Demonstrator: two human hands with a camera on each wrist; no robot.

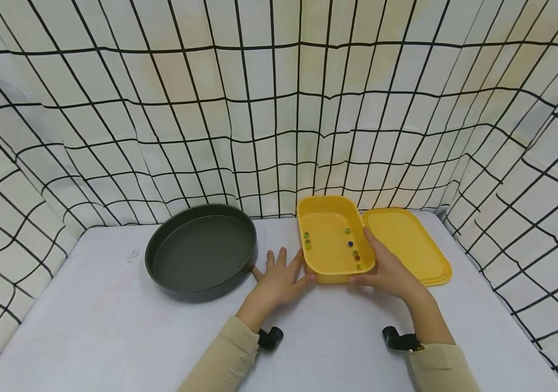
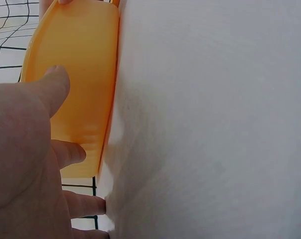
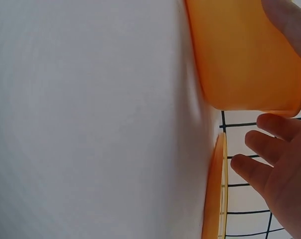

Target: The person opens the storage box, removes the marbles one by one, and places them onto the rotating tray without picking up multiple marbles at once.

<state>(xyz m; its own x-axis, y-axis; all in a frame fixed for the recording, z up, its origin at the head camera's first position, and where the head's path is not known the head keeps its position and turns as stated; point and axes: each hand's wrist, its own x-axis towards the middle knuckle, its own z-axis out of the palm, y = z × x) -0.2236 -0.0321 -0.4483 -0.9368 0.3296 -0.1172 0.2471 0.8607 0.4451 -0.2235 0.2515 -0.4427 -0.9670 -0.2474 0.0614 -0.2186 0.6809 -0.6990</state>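
Note:
A yellow plastic container (image 1: 327, 224) sits on the white table, with several small glass marbles (image 1: 350, 244) on its floor. My left hand (image 1: 277, 282) lies at its near left corner, fingers spread; in the left wrist view its thumb (image 2: 58, 82) is against the front wall. With my right hand (image 1: 390, 268) I hold the near right corner, thumb at the front and forefinger up along the right side. In the right wrist view the other fingers (image 3: 265, 147) extend loosely past the container.
A round dark pan (image 1: 202, 247) stands left of my left hand. Flat on the table at the right lies a yellow lid (image 1: 408, 245), partly behind my right hand. White cloth with black grid lines (image 1: 279, 120) rises behind the table and at both sides.

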